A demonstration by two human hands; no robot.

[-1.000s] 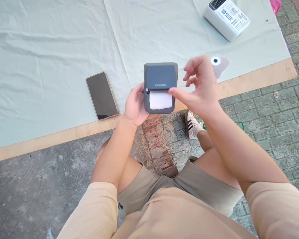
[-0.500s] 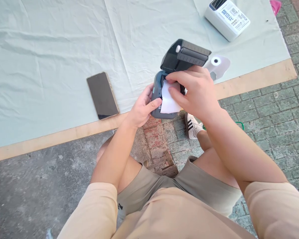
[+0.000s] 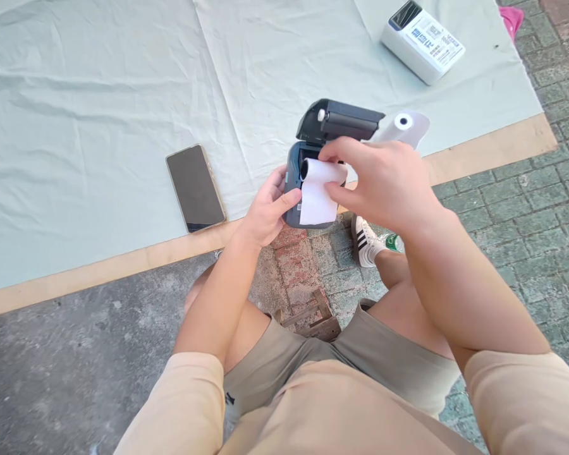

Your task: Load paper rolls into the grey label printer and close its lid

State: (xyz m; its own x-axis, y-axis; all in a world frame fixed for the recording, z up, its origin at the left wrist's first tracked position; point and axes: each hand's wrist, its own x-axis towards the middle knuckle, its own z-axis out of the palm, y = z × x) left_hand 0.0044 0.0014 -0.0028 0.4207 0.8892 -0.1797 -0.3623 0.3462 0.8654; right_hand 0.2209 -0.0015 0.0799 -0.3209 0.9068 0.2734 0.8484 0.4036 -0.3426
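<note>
My left hand [image 3: 275, 205] grips the left side of a small dark portable label printer [image 3: 293, 165], thumb over its front edge. Its hinged lid [image 3: 339, 120] stands raised, showing a roller. In my right hand [image 3: 379, 180], a small white paper roll [image 3: 325, 170] is pinched between thumb and fingers at the printer's open compartment. The roll's dark core faces left, and its loose end hangs down over the printer's front. Whether the roll still touches the compartment floor is hidden. A second white paper roll [image 3: 404, 123] with a loose end lies on the table behind my right hand.
A phone [image 3: 196, 188] lies screen up on the cloth-covered table [image 3: 99, 126], near its bare wooden edge. Toward the far right sits a white box-shaped device [image 3: 424, 43] with a printed label. Below are a small wooden stool [image 3: 320, 319] and a green-labelled bottle [image 3: 394, 241] by a shoe.
The paper roll has come up out of the printer's compartment with my right hand, so its core end now shows. The raised lid has tilted and sits slightly lower in view.
</note>
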